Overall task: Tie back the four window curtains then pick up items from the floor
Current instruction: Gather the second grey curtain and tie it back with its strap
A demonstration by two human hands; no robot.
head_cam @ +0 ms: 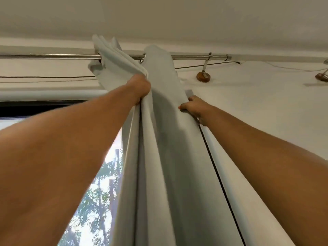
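A pale grey curtain (165, 139) hangs bunched from a metal rod (67, 56) near the ceiling, seen from below. My left hand (140, 89) is raised high and grips the gathered folds on the curtain's left side, just under the rod. My right hand (195, 108) holds the curtain's right edge a little lower, fingers curled around the fabric. Both arms reach upward. The floor and any items on it are out of view.
A window (95, 192) with trees outside shows at lower left. Wooden rod brackets (203, 76) sit on the white wall to the right, with a thin cable running along the wall. The ceiling fills the top.
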